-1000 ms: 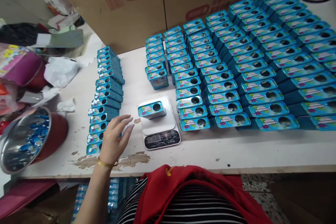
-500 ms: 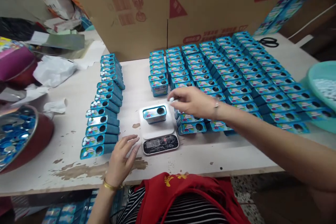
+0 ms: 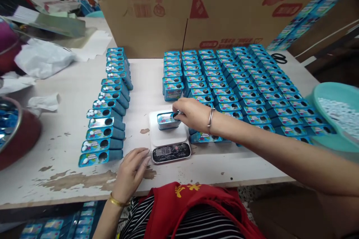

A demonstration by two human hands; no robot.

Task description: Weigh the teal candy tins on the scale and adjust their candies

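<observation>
A blue candy tin (image 3: 166, 120) with a round hole in its top stands on the white kitchen scale (image 3: 160, 140), whose display appears to read 143.6. Over the hole end of that tin, my right hand (image 3: 190, 112) is pinched on a small white candy, mostly hidden by the fingers. My left hand (image 3: 133, 170) lies on the table just left of the scale, fingers apart and holding nothing. Further left runs a column of tins (image 3: 100, 133), several with white candies lying on their tops.
Rows of blue tins (image 3: 249, 95) fill the table's right half. A turquoise basin (image 3: 325, 91) of white candies stands at the far right, a red-brown bowl (image 3: 30, 130) of blue pieces at the left. A large cardboard box (image 3: 174, 31) stands behind. Black scissors (image 3: 279, 58) lie at the back right.
My right hand has moved left and slightly down, bringing the white candy from beside the scale to the tin's hole. My left hand stays by the scale. The view has shifted somewhat.
</observation>
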